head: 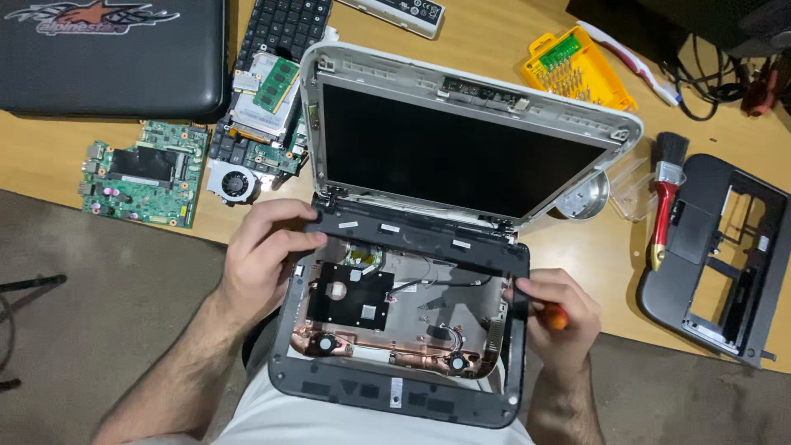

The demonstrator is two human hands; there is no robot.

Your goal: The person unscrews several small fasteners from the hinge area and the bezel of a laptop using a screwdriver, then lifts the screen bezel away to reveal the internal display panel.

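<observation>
My left hand (268,251) grips left hinge end of opened laptop (412,272), fingers curled over matte dark plastic edge. My right hand (556,309) fist-closed around orange-handled screwdriver (557,316), tip hidden at right rim. Laptop sits frame centre, base gutted: black plate, copper pipes, loose wires. Glossy screen tilts toward upper frame in white bezel; long axis left-right. Base overhangs wooden table (494,49) edge. Green circuit board (147,171) far left; red brush (667,194) right. Open room lower left.
</observation>
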